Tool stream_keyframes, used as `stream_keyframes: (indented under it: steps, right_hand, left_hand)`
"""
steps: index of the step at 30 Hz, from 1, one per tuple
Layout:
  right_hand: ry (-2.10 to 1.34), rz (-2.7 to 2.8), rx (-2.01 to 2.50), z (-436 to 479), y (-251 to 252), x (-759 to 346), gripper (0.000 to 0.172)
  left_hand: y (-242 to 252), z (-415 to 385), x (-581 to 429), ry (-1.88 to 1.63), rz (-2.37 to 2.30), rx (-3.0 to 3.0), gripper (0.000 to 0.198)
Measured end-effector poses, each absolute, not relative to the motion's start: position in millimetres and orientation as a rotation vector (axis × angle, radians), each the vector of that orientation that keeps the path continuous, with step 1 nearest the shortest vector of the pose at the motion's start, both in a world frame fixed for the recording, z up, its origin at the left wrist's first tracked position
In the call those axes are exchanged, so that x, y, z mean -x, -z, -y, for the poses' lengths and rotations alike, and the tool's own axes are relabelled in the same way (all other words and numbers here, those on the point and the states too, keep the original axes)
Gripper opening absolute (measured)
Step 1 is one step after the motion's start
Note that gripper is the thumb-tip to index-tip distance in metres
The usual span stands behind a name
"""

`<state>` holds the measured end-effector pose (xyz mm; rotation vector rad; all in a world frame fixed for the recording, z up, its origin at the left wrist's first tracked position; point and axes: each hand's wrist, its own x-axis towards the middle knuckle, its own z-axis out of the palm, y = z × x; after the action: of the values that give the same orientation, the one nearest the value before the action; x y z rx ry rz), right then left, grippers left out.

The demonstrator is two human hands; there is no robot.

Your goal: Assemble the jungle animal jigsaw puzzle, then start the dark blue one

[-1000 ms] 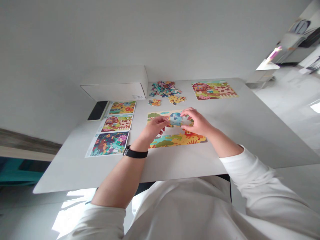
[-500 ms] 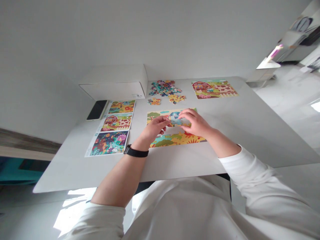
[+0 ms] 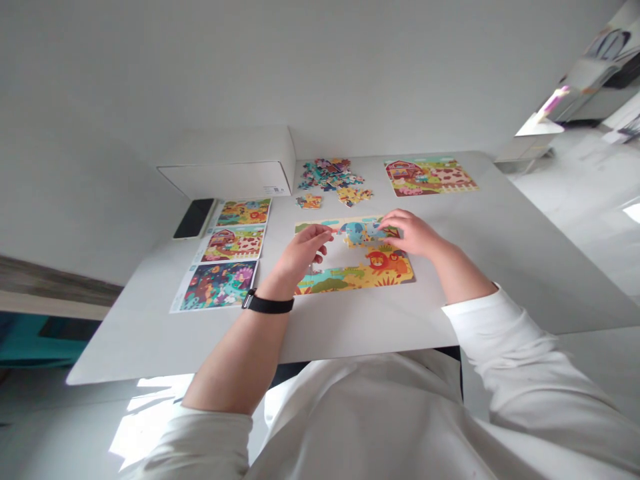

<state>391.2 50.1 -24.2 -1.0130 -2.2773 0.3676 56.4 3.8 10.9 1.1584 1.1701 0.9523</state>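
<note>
On the white table (image 3: 505, 233) lies a part-built animal puzzle (image 3: 360, 273) with a gap in its middle. A joined strip of puzzle pieces (image 3: 359, 233) showing a blue elephant lies across its upper part. My left hand (image 3: 300, 252), with a black watch (image 3: 267, 305) on the wrist, pinches the strip's left end with curled fingers. My right hand (image 3: 414, 235) grips the strip's right end, fingers bent over it. Both hands rest low on the puzzle.
A pile of loose pieces (image 3: 330, 176) lies behind the puzzle. A finished farm puzzle (image 3: 430, 177) is at the back right. A sheet of three reference pictures (image 3: 225, 257), a dark phone (image 3: 194, 219) and a white box (image 3: 230, 167) sit to the left.
The two hands have lowered the elephant strip from above the puzzle down onto its upper part. My right hand has moved right, uncovering the orange lion area.
</note>
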Motion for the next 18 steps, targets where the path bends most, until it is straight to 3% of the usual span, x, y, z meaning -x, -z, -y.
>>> stream_keyframes:
  steps: [18]
  right_hand:
    - [-0.389,2.282,1.028,-49.5,30.6,-389.5,0.023]
  left_hand:
    - [-14.1,-2.2,-56.3,-0.933,-1.164,-1.18,0.026]
